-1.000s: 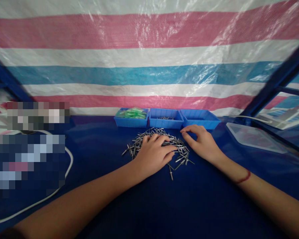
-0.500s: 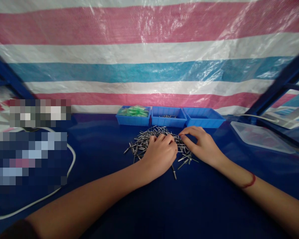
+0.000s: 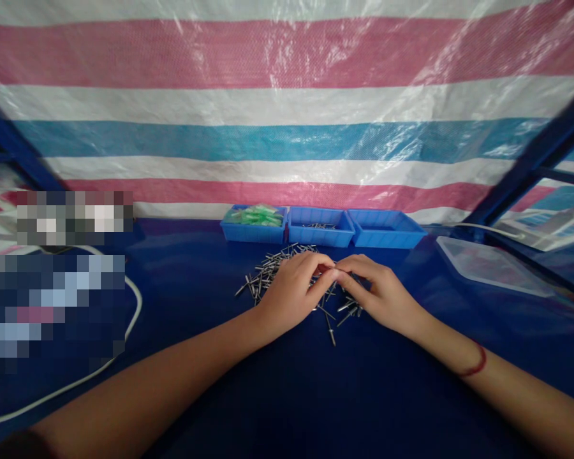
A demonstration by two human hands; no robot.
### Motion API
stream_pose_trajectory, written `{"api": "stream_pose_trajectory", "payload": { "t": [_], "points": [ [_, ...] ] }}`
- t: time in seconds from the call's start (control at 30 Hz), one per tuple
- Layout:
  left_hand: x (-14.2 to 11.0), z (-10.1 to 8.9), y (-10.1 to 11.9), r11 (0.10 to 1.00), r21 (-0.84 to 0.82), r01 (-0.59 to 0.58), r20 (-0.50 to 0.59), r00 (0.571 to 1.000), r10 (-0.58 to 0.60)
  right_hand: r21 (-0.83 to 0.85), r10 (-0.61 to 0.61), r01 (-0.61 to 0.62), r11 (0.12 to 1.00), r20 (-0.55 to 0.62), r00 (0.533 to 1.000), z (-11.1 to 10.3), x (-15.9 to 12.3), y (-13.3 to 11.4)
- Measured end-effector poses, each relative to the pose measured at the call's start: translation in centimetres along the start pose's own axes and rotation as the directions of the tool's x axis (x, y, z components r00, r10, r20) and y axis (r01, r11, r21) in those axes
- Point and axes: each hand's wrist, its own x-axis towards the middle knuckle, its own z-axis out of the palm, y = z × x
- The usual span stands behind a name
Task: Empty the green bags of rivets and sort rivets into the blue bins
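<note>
- Right in the middle of the table [image 3: 287, 395], your two hands meet, fingertip to fingertip, over a loose heap of metal pins [image 3: 269, 270].
- Your left hand [image 3: 291, 290] covers part of that heap, thumb and index finger narrowed to a pinch; I cannot tell whether a pin sits between them.
- Your right hand [image 3: 387, 296] comes in from the heap's right side, its thumb and index finger narrow too, tips against the left's; what they grip, if anything, is hidden.
- A red band [image 3: 481, 362] circles your right wrist.
- Here's the heap itself: it spreads left of and beneath your hands, nearer to the table's far edge, with one stray pin [image 3: 332, 336] lying out on your side.
- Along that far edge, three blue bins stand in a row: the left bin [image 3: 253, 234] holds green packets [image 3: 256, 215], the middle bin [image 3: 320, 238] a few metal pieces [image 3: 319, 225], and the right bin [image 3: 387, 239] stands beside it.
- Over towards the table's far right corner lies a translucent plastic sheet or lid [image 3: 495, 268].
- On the table's left side, a white cable [image 3: 140, 303] curves round.
</note>
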Motion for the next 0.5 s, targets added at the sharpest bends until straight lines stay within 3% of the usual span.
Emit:
{"api": "stream_pose_trajectory", "payload": {
  "t": [0.13,0.5],
  "points": [
    [-0.02,0.10,-0.04,0.990,-0.138,0.004,-0.052,0.999,-0.012,0.035,-0.006,0.006,0.999,-0.013,1.000,-0.04,-0.04,-0.23],
    [-0.05,0.04,-0.32,0.986,-0.165,0.021,-0.124,0.991,-0.042,0.068,0.070,-0.065,0.996,-0.076,0.995,0.11,-0.12,-0.52]
  ]
}}
